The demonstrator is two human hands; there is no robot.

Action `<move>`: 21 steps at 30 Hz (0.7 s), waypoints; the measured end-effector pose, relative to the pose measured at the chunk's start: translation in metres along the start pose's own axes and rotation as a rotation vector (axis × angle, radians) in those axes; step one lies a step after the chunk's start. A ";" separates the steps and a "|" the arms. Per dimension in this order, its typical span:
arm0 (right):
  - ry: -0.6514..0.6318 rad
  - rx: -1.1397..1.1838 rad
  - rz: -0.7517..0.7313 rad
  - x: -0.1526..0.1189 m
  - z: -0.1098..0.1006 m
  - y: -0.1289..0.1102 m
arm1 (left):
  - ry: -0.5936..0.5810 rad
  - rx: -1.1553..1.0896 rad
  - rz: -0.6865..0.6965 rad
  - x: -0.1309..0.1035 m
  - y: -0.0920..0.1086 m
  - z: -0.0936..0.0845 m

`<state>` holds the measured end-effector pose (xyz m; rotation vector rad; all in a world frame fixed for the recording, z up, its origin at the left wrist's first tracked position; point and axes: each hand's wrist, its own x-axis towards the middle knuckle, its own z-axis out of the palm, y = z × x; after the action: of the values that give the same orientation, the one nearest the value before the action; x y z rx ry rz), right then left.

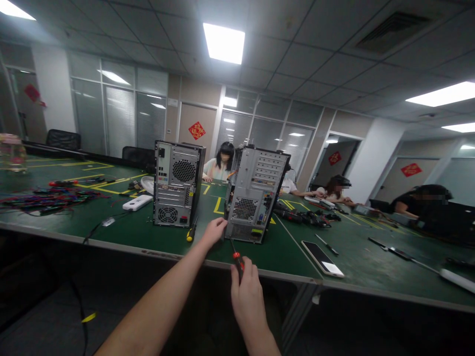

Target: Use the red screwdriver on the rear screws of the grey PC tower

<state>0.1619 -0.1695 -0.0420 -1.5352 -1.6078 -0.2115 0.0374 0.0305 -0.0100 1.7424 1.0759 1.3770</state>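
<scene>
A grey computer tower (249, 193) stands upright on the green table, its back panel facing me. My left hand (215, 231) lies against the tower's lower left edge; its fingertips are partly hidden there. In my right hand (247, 291) is a red and black screwdriver (237, 257), fingers wrapped round the handle. The screwdriver's shaft points up to the bottom left corner of the back panel; whether the tip touches a screw is too small to tell. Left of this, a second computer tower (174, 185) stands upright, with a yellow and black screwdriver (191, 232) lying beside it.
A phone (322, 258) lies right of the grey tower, near a thin pen-like tool (326, 244). Black cables (309, 217) lie behind them. At the left are a wire bundle (52, 199) and a white power strip (137, 202). Several people sit across the table.
</scene>
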 end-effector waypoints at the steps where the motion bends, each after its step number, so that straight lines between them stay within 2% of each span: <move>1: 0.000 -0.006 0.015 0.000 0.001 0.001 | 0.002 0.003 0.001 0.000 0.001 0.000; 5: -0.006 -0.048 0.000 -0.001 0.005 0.008 | 0.008 0.008 -0.003 0.000 0.001 0.000; 11: -0.004 -0.205 -0.123 -0.002 0.003 0.009 | 0.001 0.022 -0.004 0.001 -0.002 0.001; 16: 0.008 -0.237 -0.219 0.000 -0.003 0.009 | 0.002 0.013 -0.007 0.002 -0.004 0.002; 21: 0.004 -0.108 -0.130 0.001 -0.003 0.006 | -0.007 0.013 -0.019 0.002 -0.004 0.002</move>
<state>0.1687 -0.1699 -0.0423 -1.5104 -1.7191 -0.3776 0.0383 0.0341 -0.0135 1.7400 1.0972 1.3544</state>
